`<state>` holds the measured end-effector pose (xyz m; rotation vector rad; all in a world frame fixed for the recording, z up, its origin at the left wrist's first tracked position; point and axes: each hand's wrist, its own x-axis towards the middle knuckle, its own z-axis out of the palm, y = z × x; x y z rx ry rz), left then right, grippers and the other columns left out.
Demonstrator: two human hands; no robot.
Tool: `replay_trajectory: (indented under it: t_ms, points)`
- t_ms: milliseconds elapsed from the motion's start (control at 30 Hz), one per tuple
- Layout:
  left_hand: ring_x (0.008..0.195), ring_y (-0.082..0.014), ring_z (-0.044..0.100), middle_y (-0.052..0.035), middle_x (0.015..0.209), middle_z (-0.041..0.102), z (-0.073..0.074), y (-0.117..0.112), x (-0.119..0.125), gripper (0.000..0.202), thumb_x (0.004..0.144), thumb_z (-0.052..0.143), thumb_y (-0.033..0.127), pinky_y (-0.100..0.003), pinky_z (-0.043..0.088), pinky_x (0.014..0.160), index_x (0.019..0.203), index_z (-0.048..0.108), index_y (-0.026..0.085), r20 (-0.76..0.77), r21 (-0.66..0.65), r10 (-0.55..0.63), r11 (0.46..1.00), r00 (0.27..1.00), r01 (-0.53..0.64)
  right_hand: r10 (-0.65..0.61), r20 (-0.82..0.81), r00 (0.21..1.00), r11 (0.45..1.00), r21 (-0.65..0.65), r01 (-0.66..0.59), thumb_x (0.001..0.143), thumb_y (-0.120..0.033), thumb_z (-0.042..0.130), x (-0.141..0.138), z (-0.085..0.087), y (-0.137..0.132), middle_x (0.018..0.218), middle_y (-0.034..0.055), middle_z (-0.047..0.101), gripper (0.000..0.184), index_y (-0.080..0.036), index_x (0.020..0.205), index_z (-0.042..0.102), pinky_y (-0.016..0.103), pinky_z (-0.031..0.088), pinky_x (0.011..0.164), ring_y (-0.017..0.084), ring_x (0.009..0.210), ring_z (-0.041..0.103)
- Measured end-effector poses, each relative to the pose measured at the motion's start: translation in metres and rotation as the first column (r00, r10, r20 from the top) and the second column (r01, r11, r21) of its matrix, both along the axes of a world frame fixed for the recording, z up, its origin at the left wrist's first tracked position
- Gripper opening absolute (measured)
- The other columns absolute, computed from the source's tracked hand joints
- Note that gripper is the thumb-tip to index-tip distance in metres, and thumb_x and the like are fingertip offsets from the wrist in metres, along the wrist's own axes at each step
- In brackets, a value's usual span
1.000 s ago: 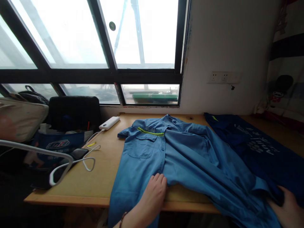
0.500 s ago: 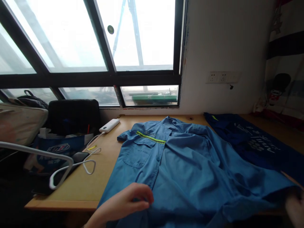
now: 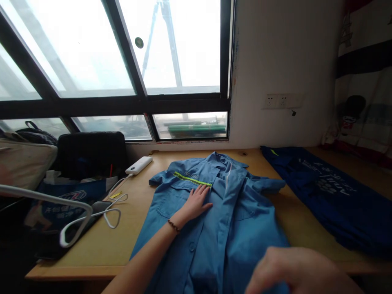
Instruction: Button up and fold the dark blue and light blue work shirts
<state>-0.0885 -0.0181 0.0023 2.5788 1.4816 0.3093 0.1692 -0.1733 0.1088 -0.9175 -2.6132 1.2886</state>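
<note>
Two hands: both are over the light blue short-sleeved work shirt on the wooden table.
Left hand: the left hand lies flat with its fingers apart, palm down on the chest just under the yellow-green stripe. It grips nothing.
Right hand: the right hand is a blur low in the view, above the shirt's lower part. Whether it pinches cloth cannot be told.
Shirt now: it sits mid-table with its collar toward the window, one front panel turned in over the middle and a sleeve poking out to the side.
Change: a second ago the shirt spread wide, right up to the dark blue printed garment, and the left hand sat at the hem. Now that hand is up on the chest and bare wood shows between the two garments.
Reading: one side looks folded in, and the flat palm seems to be pinning the cloth.
Nearby: a white power bank lies well to the left.
</note>
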Motion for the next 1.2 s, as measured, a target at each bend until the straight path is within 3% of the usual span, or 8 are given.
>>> replay_trajectory:
  t_ms: [67, 167, 267, 367, 633, 767, 900, 1200]
  points:
    - [0.129, -0.0237, 0.017, -0.004, 0.14, 0.026, -0.01, 0.005, 0.001, 0.055, 0.083, 0.035, 0.05, -0.047, 0.014, 0.104, 0.132, 0.028, 0.025, -0.038, 0.034, 0.027, 0.999, 0.999, -0.026, -0.204, -0.114, 0.972, 0.977, 0.035, 0.209, 0.079, -0.047, 0.043, -0.003, -0.016, 0.026, 0.098, 0.0033, 0.064, 0.038, -0.024, 0.104, 0.061, 0.029, 0.043, 0.083, 0.019, 0.092, 0.058]
    - [0.13, -0.0224, 0.016, -0.0023, 0.141, 0.025, -0.021, 0.006, 0.002, 0.054, 0.085, 0.027, 0.051, -0.045, 0.013, 0.104, 0.134, 0.026, 0.027, -0.074, 0.092, 0.067, 0.994, 0.995, -0.06, -0.617, -0.128, 0.777, 0.715, 0.321, 0.621, 0.082, -0.044, 0.039, -0.009, -0.063, 0.075, 0.12, 0.0094, 0.051, 0.043, -0.02, 0.116, 0.053, 0.038, 0.035, 0.093, 0.024, 0.109, 0.046]
    - [0.13, -0.0227, 0.016, -0.002, 0.142, 0.023, -0.024, 0.007, 0.004, 0.054, 0.085, 0.024, 0.051, -0.044, 0.015, 0.104, 0.134, 0.025, 0.027, -0.114, 0.106, 0.096, 0.991, 0.989, -0.084, -0.809, 0.089, 0.581, 0.527, 0.547, 0.65, 0.08, -0.05, 0.042, -0.011, -0.112, 0.125, 0.138, 0.011, 0.027, 0.058, -0.02, 0.129, 0.038, 0.056, 0.023, 0.094, 0.037, 0.124, 0.02]
    - [0.13, -0.024, 0.017, -0.0026, 0.142, 0.022, -0.024, 0.005, 0.012, 0.054, 0.086, 0.022, 0.05, -0.046, 0.017, 0.103, 0.134, 0.026, 0.027, -0.135, 0.116, 0.142, 0.985, 0.981, -0.126, -0.863, 0.201, 0.464, 0.481, 0.609, 0.631, 0.082, -0.056, 0.03, 0.001, -0.139, 0.164, 0.143, 0.0072, 0.014, 0.06, -0.024, 0.132, 0.032, 0.065, 0.016, 0.089, 0.042, 0.124, 0.011]
    - [0.128, -0.0311, 0.017, -0.0108, 0.141, 0.023, -0.031, -0.016, 0.055, 0.056, 0.086, 0.02, 0.048, -0.057, 0.017, 0.097, 0.134, 0.027, 0.02, -0.164, 0.162, 0.263, 0.958, 0.951, -0.237, -0.806, 0.229, 0.545, 0.559, 0.597, 0.576, 0.083, -0.048, 0.031, 0.056, -0.143, 0.183, 0.143, 0.0028, 0.014, 0.051, -0.031, 0.131, 0.031, 0.064, 0.011, 0.091, 0.038, 0.126, 0.006]
    - [0.121, -0.0335, 0.029, -0.015, 0.134, 0.033, -0.022, -0.009, 0.067, 0.052, 0.085, 0.027, 0.047, -0.056, 0.024, 0.092, 0.127, 0.036, 0.018, -0.151, 0.177, 0.257, 0.957, 0.954, -0.23, -0.862, -0.107, 0.496, 0.429, 0.367, 0.825, 0.075, -0.022, 0.045, 0.046, -0.122, 0.202, 0.128, 0.0141, 0.04, 0.035, -0.015, 0.107, 0.059, 0.056, 0.012, 0.097, 0.035, 0.124, 0.019]
    - [0.101, -0.0299, 0.047, -0.016, 0.107, 0.05, -0.003, 0.028, 0.074, 0.043, 0.079, 0.044, 0.044, -0.042, 0.039, 0.079, 0.108, 0.049, 0.013, -0.111, 0.154, 0.257, 0.959, 0.96, -0.239, -0.866, -0.296, 0.403, 0.364, 0.177, 0.914, 0.08, -0.022, 0.036, 0.005, -0.106, 0.245, 0.11, 0.0191, 0.055, 0.041, -0.005, 0.115, 0.05, 0.045, 0.033, 0.091, 0.028, 0.106, 0.048]
    - [0.103, -0.0217, 0.046, -0.0098, 0.114, 0.049, -0.02, 0.099, 0.067, 0.033, 0.08, 0.043, 0.027, -0.032, 0.038, 0.084, 0.111, 0.05, 0.019, -0.034, 0.163, 0.164, 0.974, 0.986, -0.156, -0.542, -0.572, 0.615, 0.661, 0.162, 0.733, 0.085, -0.03, 0.035, -0.055, -0.144, 0.26, 0.113, 0.0065, 0.057, 0.037, -0.018, 0.116, 0.052, 0.034, 0.039, 0.091, 0.018, 0.105, 0.051]
